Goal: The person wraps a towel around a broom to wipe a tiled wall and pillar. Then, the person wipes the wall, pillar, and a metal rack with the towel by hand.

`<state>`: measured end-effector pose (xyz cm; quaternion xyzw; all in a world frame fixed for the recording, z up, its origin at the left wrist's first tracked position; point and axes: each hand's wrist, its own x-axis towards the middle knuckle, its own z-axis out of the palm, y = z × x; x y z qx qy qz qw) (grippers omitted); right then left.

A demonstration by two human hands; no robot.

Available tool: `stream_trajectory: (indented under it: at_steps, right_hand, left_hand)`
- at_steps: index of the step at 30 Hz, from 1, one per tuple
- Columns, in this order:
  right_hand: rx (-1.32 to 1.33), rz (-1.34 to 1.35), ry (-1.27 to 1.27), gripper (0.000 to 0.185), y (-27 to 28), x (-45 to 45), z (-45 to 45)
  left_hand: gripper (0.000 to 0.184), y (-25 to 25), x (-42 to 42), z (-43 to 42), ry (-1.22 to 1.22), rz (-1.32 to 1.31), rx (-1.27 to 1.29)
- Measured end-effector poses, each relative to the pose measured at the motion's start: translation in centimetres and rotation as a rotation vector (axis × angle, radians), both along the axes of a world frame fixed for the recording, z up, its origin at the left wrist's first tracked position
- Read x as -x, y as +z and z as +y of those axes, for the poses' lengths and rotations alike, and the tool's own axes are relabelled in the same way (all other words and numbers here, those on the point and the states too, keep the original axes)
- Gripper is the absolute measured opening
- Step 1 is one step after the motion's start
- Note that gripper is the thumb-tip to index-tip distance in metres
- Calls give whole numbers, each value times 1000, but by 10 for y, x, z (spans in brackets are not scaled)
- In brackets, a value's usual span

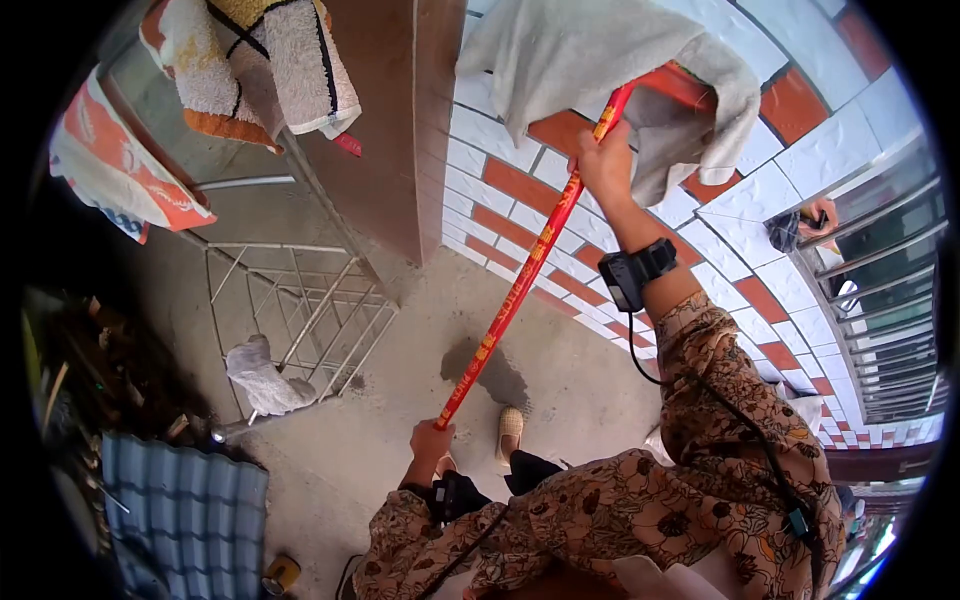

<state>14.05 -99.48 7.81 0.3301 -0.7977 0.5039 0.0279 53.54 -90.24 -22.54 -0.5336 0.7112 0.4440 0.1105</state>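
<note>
At the upper end of the red pole (530,265), the top edge cuts off a grey cloth (580,50). Below its lower end, 1 shoe (446,464) is mostly hidden; far left, a pile (110,350) is too dark to identify.

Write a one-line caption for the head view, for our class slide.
Left hand and right hand grip a long red pole with yellow lettering, a grey cloth draped at its upper end.

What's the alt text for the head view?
Person's right hand and left hand grip a red pole, gray cloth draped over its upper end by a tiled wall; towels hang upper left.
</note>
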Motion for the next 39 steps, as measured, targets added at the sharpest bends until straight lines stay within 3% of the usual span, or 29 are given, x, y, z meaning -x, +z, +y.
stream_trajectory:
  at_steps: [4, 7, 10, 15, 18, 22, 26, 32, 34, 37, 39]
  right_hand:
    - [-66, 251, -68, 31, 120, 30, 9]
    - [92, 265, -72, 30, 99, 46, 7]
    - [157, 116, -58, 26, 21, 28, 6]
    - [63, -323, -30, 26, -187, -7, -1]
    - [-123, -422, -57, 26, -282, -21, -6]
    - [-272, -504, -66, 27, -341, -30, 1]
    - [-339, -586, -73, 28, -302, -44, -1]
    - [-157, -227, -28, 26, -180, -50, -42]
    - [-98, -239, 2, 26, -144, -49, -57]
    - [-134, -54, -37, 27, -154, -30, -71]
    - [-163, -120, -60, 26, -175, -29, -65]
  left_hand:
    - [27, 42, 80, -39, -14, 190, 139]
    - [27, 34, 103, -43, -17, 251, 95]
    - [26, -28, 83, -38, -24, 154, 98]
    - [29, -129, -33, 7, -39, -163, -19]
    - [27, -139, -79, 44, 32, -266, -62]
    - [28, -113, -104, 68, 51, -405, -127]
    - [31, -68, -128, 68, 91, -449, -103]
    - [32, -34, -104, 41, 106, -269, -143]
    - [32, -33, -85, 31, 109, -186, -98]
    - [34, -53, -68, 23, 59, -131, -149]
    - [35, -66, -65, 26, 59, -135, -173]
